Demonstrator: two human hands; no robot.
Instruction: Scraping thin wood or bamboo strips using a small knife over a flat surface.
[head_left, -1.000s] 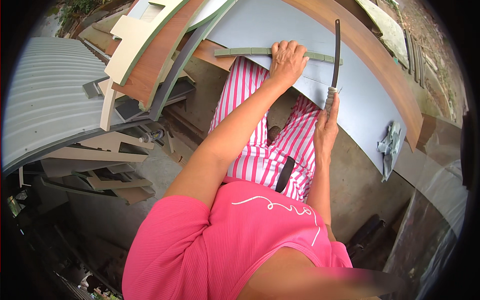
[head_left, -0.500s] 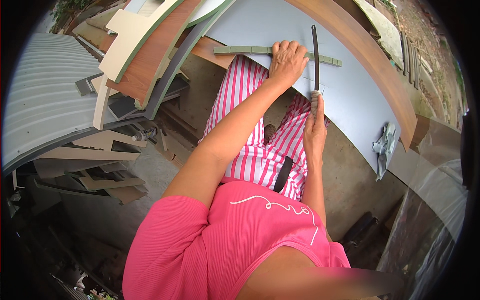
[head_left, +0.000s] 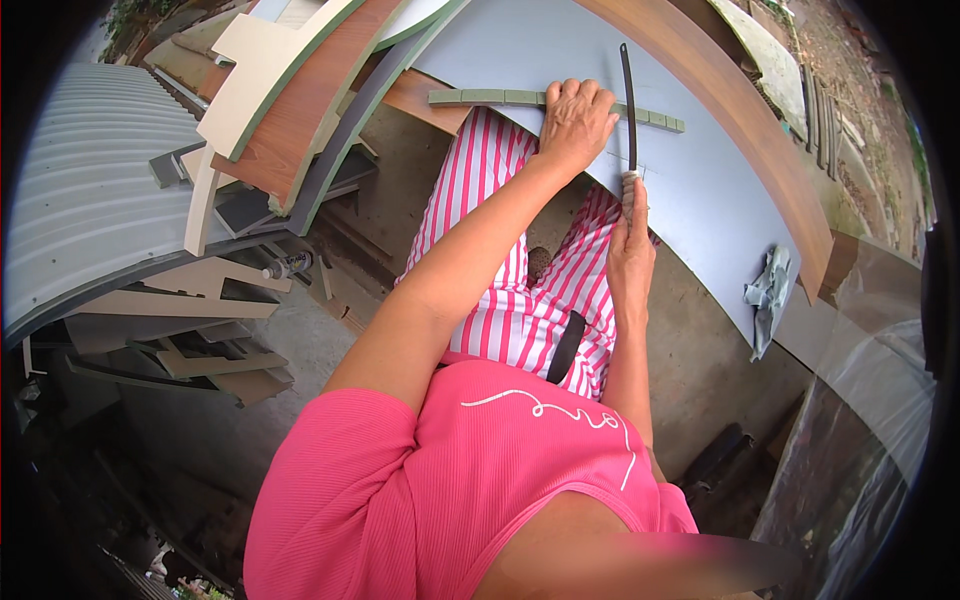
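A long, narrow green strip (head_left: 483, 97) with crosswise lines along its length lies across the light blue board (head_left: 720, 215) over my lap. Closed around its middle is my left hand (head_left: 577, 122), its fingers bent over the far side. My right hand (head_left: 631, 250) grips the cord-wrapped handle of a thin dark hacksaw blade (head_left: 629, 105), which points away from me. The blade crosses the strip just right of my left hand. Whether its teeth have bitten in cannot be seen.
A curved brown wooden panel (head_left: 745, 120) borders the board's far right side. A crumpled grey cloth (head_left: 768, 290) hangs on its right end. Curved panel offcuts (head_left: 310, 110) lean at the left, above a bottle (head_left: 290, 265) and more scraps (head_left: 205, 355).
The hacksaw blade and its handle have slid slightly away from me across the strip. My left hand and the strip stay nearly where they were.
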